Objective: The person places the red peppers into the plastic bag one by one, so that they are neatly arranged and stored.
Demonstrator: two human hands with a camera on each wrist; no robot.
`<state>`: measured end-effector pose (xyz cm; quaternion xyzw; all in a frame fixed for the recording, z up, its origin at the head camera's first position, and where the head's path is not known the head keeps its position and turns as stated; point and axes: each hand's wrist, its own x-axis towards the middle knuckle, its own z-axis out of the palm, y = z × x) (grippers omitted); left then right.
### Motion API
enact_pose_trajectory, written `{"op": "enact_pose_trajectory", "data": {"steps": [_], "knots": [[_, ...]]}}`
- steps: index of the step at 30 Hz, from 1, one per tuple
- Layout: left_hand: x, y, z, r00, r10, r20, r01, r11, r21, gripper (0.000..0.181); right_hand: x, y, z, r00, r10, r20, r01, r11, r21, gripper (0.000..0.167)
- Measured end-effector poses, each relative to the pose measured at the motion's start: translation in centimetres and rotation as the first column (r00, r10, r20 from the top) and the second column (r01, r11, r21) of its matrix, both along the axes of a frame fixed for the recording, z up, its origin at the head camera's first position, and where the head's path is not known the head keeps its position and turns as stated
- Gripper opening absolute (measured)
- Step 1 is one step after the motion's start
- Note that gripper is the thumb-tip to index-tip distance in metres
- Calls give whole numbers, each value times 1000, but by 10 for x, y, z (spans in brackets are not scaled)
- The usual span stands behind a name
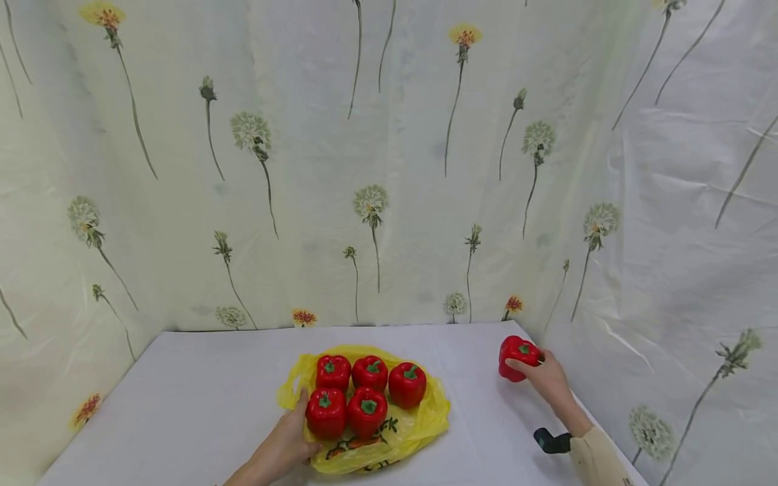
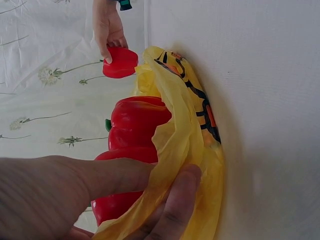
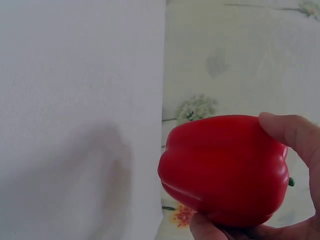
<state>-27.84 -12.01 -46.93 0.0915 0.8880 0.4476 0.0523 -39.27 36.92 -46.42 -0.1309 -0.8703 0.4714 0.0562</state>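
Several red bell peppers (image 1: 325,413) with green stems sit grouped on a yellow plastic bag (image 1: 419,432) with dark print. My left hand (image 1: 284,435) pinches the bag's left edge; in the left wrist view the thumb and fingers (image 2: 175,205) have the thin yellow plastic between them. Out to the right, my right hand (image 1: 550,378) grips one more red bell pepper (image 1: 516,358). The right wrist view shows that bell pepper (image 3: 225,170) held between thumb and fingers, its green stem toward the palm, above the table with a shadow below.
A white table (image 1: 206,391) carries the bag. Behind and at the sides hangs a pale curtain (image 1: 316,162) printed with dandelions. Near the right wrist a black device (image 1: 552,441) sticks out by the cream sleeve (image 1: 598,459).
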Motion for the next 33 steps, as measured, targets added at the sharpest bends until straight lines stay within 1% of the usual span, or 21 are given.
{"op": "enact_pose_trajectory", "data": {"steps": [4, 8, 16, 21, 23, 28, 33], "knots": [[1, 1, 0, 1000, 14, 15, -13, 1000, -11, 107, 2, -9, 5, 1000, 19, -13, -19, 1000, 9, 111], [1, 1, 1, 1000, 19, 25, -19, 1000, -4, 107, 4, -17, 9, 999, 37, -28, -37, 999, 7, 111], [1, 2, 0, 999, 28, 33, -27, 1000, -10, 107, 13, -34, 19, 995, 77, -57, -76, 997, 12, 106], [2, 1, -2, 1000, 18, 24, -17, 1000, -1, 106, 19, -48, 25, 995, 91, -52, -91, 996, 4, 107], [2, 1, -2, 1000, 9, 17, -9, 1000, 5, 105, 23, -54, 29, 994, 94, -49, -93, 996, 11, 106], [3, 0, 0, 999, 5, 32, -5, 1000, -2, 105, 32, -68, 38, 992, 118, -48, -116, 993, 34, 100], [3, -1, 1, 999, -4, 35, 4, 1000, 0, 105, 39, -77, 40, 988, 146, -57, -144, 989, 40, 100]]}}
